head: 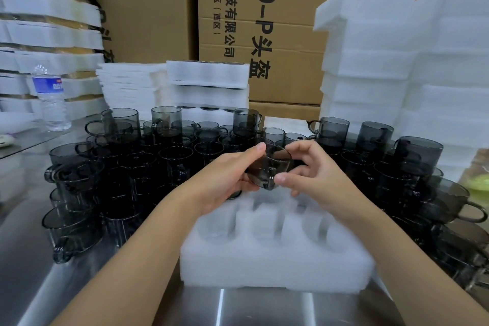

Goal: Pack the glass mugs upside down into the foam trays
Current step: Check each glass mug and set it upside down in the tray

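I see both hands grasping one smoky glass mug (267, 169), held in the air over the far edge of the foam tray (277, 254). The left hand (225, 180) wraps its side with the thumb on top. The right hand (317, 174) pinches it between thumb and curled fingers. The mug is tilted, and I cannot tell which end is its mouth.

The tray lies on the steel desk (238, 307), just in front of me. Its near round pockets show only white foam, and the far row is partly hidden behind the hands.

Loose mugs (169, 156) crowd the desk to the left, behind and to the right of the tray, some stacked two high. Further back stands a pile of filled trays (209, 79), with dark glass showing between the layers. A tall stack of foam (397, 74) rises on the right, a water bottle (51, 98) stands on the left, and cardboard boxes (285, 21) sit behind everything.
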Motion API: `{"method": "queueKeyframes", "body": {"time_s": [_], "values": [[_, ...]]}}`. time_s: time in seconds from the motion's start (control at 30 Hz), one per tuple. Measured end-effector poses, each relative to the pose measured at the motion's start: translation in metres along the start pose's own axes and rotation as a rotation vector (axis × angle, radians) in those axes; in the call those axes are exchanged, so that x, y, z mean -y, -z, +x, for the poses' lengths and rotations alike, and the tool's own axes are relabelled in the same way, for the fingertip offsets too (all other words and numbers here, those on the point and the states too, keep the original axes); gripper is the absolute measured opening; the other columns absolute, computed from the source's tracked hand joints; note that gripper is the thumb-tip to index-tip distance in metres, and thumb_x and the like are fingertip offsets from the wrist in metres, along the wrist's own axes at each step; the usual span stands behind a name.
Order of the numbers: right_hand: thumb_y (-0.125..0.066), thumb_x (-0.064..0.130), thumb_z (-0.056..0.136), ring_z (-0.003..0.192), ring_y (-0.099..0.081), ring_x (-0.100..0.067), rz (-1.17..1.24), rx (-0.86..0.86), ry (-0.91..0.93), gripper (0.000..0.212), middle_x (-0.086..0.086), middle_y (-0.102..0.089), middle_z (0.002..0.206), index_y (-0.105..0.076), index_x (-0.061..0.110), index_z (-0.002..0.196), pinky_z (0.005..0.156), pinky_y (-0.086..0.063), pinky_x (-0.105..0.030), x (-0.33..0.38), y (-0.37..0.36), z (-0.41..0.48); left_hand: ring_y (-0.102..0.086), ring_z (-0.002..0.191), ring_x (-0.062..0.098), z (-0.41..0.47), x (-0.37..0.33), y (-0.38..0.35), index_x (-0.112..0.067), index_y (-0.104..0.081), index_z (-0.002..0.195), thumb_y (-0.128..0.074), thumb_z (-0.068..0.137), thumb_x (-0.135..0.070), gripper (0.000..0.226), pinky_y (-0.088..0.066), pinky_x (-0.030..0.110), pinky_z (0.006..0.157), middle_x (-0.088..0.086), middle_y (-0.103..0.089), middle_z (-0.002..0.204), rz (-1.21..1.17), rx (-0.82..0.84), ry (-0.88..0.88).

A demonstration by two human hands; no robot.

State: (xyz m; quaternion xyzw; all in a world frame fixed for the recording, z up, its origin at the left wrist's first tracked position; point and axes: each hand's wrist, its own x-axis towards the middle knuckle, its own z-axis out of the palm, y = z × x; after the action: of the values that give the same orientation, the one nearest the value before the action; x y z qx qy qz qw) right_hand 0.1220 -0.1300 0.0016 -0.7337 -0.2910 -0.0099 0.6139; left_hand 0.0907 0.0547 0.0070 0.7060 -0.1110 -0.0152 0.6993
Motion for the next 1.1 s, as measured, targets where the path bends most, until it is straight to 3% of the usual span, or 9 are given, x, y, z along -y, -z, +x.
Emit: {"method": "queueKeyframes", "body": {"time_s": [0.13, 0.3, 0.4, 0.47, 0.63, 0.73, 0.83, 0.97, 1.1], "values": [[-0.086, 0.059, 0.043, 0.059, -0.058, -0.012, -0.022, -0.018, -0.012, 0.075, 0.015, -0.068, 0.104, -0.054, 0.033, 0.106, 0.055, -0.049, -0.024, -0.0004, -0.0003, 0.0004, -0.071, 0.084, 0.013, 0.0011, 0.0011, -0.0002, -0.02, -0.072, 0.096, -0.055, 0.092, -0.039, 0.025, -0.055, 0.019, 0.07, 0.003, -0.076, 0.094, -0.002, 0.007, 0.008], [-0.081, 0.059, 0.043, 0.053, -0.049, -0.005, -0.228, 0.016, -0.032, 0.057, 0.02, -0.063, 0.093, -0.052, 0.049, 0.091, 0.049, -0.045, -0.024, -0.0023, -0.0027, -0.0013, -0.068, 0.103, 0.015, -0.0018, 0.0004, 0.0021, -0.022, -0.073, 0.102, -0.065, 0.073, -0.037, 0.034, -0.052, 0.018, 0.082, 0.004, -0.073, 0.109, -0.061, 0.065, -0.019], [-0.078, 0.062, 0.046, 0.052, -0.048, -0.002, -0.286, 0.051, -0.023, 0.059, 0.02, -0.063, 0.086, -0.053, 0.052, 0.098, 0.048, -0.044, -0.021, -0.0036, -0.0021, -0.0004, -0.065, 0.11, 0.016, -0.0023, 0.0005, 0.003, -0.017, -0.066, 0.115, -0.072, 0.074, -0.02, 0.042, -0.049, 0.022, 0.092, 0.005, -0.071, 0.114, -0.068, 0.082, -0.041], [-0.076, 0.062, 0.051, 0.053, -0.049, -0.001, -0.324, 0.103, -0.018, 0.06, 0.023, -0.064, 0.095, -0.054, 0.055, 0.106, 0.049, -0.047, -0.022, -0.0037, -0.0018, 0.0004, -0.063, 0.112, 0.015, -0.0015, 0.0006, 0.0031, -0.016, -0.062, 0.12, -0.068, 0.071, -0.007, 0.05, -0.047, 0.023, 0.096, 0.005, -0.069, 0.117, -0.057, 0.04, -0.037], [-0.074, 0.046, 0.074, 0.055, -0.046, 0.001, -0.433, 0.213, -0.002, 0.055, 0.029, -0.062, 0.086, -0.046, 0.061, 0.119, 0.054, -0.045, -0.018, -0.0031, 0.0003, -0.0004, -0.057, 0.121, 0.019, -0.0016, 0.0037, 0.0022, -0.013, -0.06, 0.125, -0.056, 0.079, 0.015, 0.054, -0.04, 0.034, 0.108, 0.007, -0.064, 0.126, 0.041, 0.007, -0.058], [-0.073, 0.043, 0.077, 0.059, -0.047, 0.002, -0.483, 0.175, -0.016, 0.062, 0.033, -0.056, 0.09, -0.041, 0.052, 0.13, 0.056, -0.041, -0.01, -0.0029, 0.0002, -0.0014, -0.059, 0.116, 0.012, -0.0007, 0.0063, 0.0026, -0.018, -0.062, 0.118, -0.053, 0.081, 0.02, 0.054, -0.046, 0.026, 0.099, 0.003, -0.065, 0.122, 0.066, -0.005, -0.084], [-0.073, 0.04, 0.077, 0.062, -0.047, 0.002, -0.471, 0.145, -0.007, 0.054, 0.021, -0.053, 0.103, -0.041, 0.055, 0.119, 0.057, -0.041, -0.009, -0.0025, -0.0011, -0.0031, -0.063, 0.108, 0.004, 0.0014, 0.0079, 0.0034, -0.022, -0.064, 0.112, -0.058, 0.082, 0.015, 0.048, -0.05, 0.017, 0.09, -0.004, -0.068, 0.117, 0.08, -0.031, -0.086], [-0.069, 0.042, 0.08, 0.061, -0.05, 0.004, -0.482, 0.144, -0.041, 0.042, 0.02, -0.057, 0.103, -0.052, 0.043, 0.118, 0.058, -0.042, -0.012, -0.004, 0.0001, -0.001, -0.062, 0.108, 0.003, 0.0047, 0.009, 0.0045, -0.023, -0.067, 0.107, -0.063, 0.085, 0.0, 0.032, -0.047, 0.016, 0.086, -0.005, -0.069, 0.112, 0.048, -0.107, -0.067], [-0.066, 0.05, 0.079, 0.079, -0.053, 0.0, -0.627, 0.147, -0.064, 0.051, 0.021, -0.05, 0.115, -0.054, 0.035, 0.126, 0.07, -0.04, -0.016, -0.0086, 0.0006, 0.0003, -0.063, 0.105, 0.001, 0.0046, 0.0099, 0.0057, -0.022, -0.066, 0.105, -0.059, 0.084, 0.011, 0.041, -0.05, 0.014, 0.083, -0.004, -0.069, 0.112, 0.052, -0.092, -0.078]]}}
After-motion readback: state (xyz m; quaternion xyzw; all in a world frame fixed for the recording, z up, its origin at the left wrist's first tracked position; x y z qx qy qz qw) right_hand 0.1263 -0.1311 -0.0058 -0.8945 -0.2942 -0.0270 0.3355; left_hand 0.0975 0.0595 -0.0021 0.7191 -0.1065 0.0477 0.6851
